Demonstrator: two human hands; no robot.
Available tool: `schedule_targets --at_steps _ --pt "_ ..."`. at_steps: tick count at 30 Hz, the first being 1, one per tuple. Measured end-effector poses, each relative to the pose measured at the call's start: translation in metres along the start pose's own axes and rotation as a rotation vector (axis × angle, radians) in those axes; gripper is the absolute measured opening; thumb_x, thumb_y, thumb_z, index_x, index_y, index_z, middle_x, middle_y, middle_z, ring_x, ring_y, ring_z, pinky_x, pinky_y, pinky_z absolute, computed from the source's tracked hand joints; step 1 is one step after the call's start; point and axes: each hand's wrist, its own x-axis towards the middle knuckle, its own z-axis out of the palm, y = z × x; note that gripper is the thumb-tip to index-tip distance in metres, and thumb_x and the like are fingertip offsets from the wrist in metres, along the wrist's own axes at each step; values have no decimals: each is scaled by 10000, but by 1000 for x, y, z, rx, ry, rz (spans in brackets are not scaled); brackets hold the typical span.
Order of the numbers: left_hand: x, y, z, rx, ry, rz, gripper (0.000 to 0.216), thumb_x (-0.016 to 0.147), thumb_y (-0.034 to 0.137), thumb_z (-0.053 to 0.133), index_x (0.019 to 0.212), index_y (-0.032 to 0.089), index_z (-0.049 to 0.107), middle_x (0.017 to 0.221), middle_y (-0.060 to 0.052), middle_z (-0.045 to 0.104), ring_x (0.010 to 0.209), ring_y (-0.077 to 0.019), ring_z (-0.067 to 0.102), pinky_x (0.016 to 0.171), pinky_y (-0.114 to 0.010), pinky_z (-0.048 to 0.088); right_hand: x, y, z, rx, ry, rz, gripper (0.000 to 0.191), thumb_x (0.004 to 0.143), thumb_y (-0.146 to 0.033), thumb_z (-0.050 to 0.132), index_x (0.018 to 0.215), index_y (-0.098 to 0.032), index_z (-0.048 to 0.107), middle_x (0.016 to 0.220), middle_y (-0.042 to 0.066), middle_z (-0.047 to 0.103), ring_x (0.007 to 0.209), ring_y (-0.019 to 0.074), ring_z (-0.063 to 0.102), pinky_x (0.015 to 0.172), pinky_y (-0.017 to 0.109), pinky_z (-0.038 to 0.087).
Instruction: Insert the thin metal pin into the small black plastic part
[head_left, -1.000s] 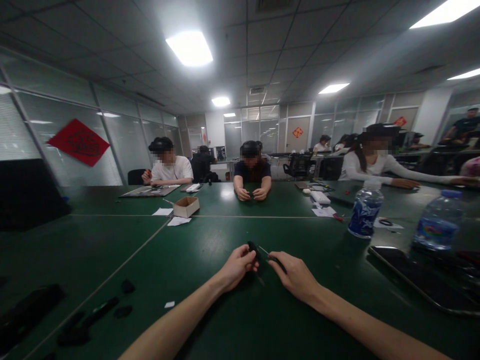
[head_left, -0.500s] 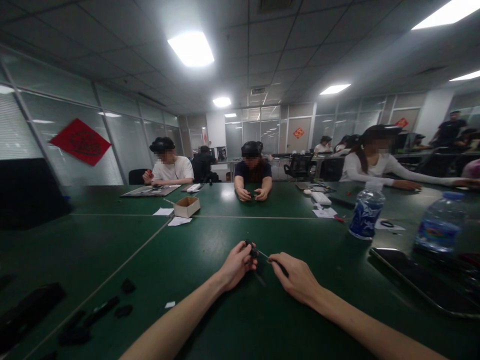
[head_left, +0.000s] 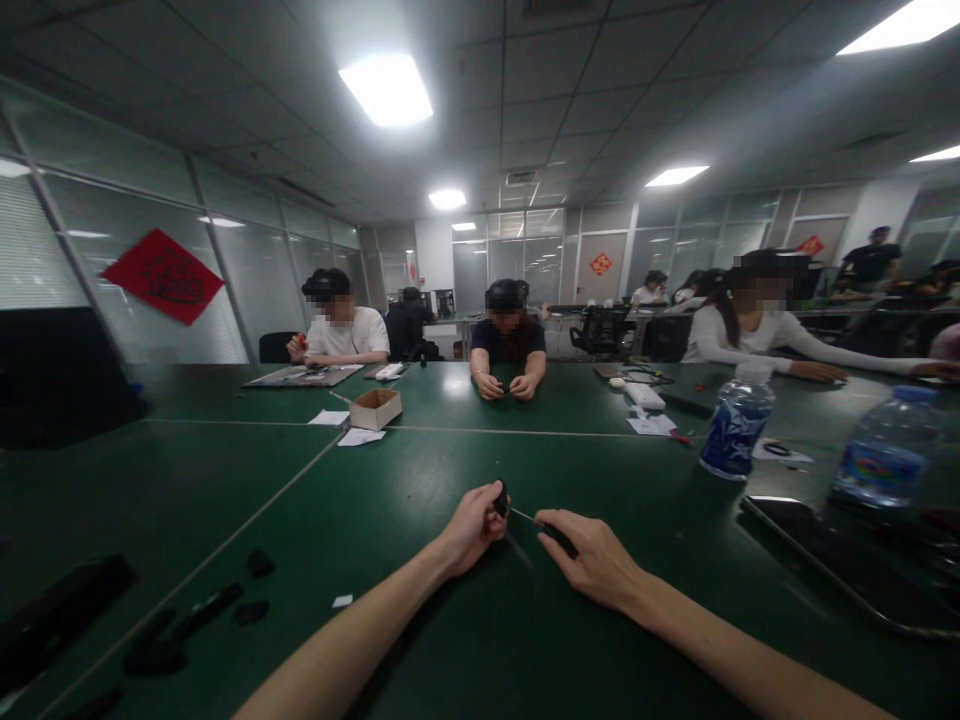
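Note:
Over the green table (head_left: 420, 500), my left hand (head_left: 474, 525) is closed around a small black part (head_left: 501, 498), too small and dark to name more exactly. My right hand (head_left: 589, 555) grips the black handle of a screwdriver (head_left: 556, 540). Its thin metal shaft points left toward the black part, and the tip ends close beside it; whether the two touch I cannot tell. Several loose black pieces (head_left: 206, 610) lie on the table to the left of my left forearm, near a small white scrap (head_left: 342, 601).
On the right stand two water bottles (head_left: 736, 425) (head_left: 885, 450), with a phone (head_left: 832, 560) lying in front. A small cardboard box (head_left: 376, 410) sits on the far left beside papers (head_left: 361, 437). A dark monitor (head_left: 64, 380) is at the left edge. People (head_left: 507, 340) sit across the table.
The black part in my left hand has turned and now shows narrower. More of the screwdriver's handle shows in my right hand. The view has shifted slightly.

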Motion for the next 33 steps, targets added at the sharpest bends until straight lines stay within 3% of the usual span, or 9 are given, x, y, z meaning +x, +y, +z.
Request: schedule_targets --at_steps 4,13,18,24,33 --pt "-1 1 1 93 22 -16 304 760 433 600 734 137 533 473 79 354 379 -32 288 416 -181 179 0 -2 -2 10 -15 -15 268 917 -305 400 1086 -181 566 920 66 635 752 166 591 676 272 462" --pt "-9 6 11 202 41 12 327 758 456 587 942 192 528 500 92 363 373 -36 293 397 -171 177 0 -4 -3 -34 -39 -39 271 917 -297 388 1038 -177 598 846 54 624 708 154 580 651 257 439" --pt "-10 6 14 253 67 52 387 745 559 574 880 208 479 529 91 370 374 -37 307 382 -163 173 0 -3 -3 -18 -70 -48 303 934 -303 357 1074 -178 595 870 63 633 724 156 581 668 266 453" --pt "-11 3 13 292 63 54 363 788 568 505 838 229 386 527 94 404 368 -47 293 372 -165 178 -2 1 0 -8 -64 -95 339 950 -314 338 1134 -160 577 890 77 654 761 165 606 698 276 466" --pt "-16 4 19 566 101 184 311 860 516 392 889 213 454 515 86 403 406 -80 354 427 -195 268 0 -5 -6 -55 -146 -93 334 953 -288 296 1007 -171 604 812 55 655 669 144 601 625 242 447"
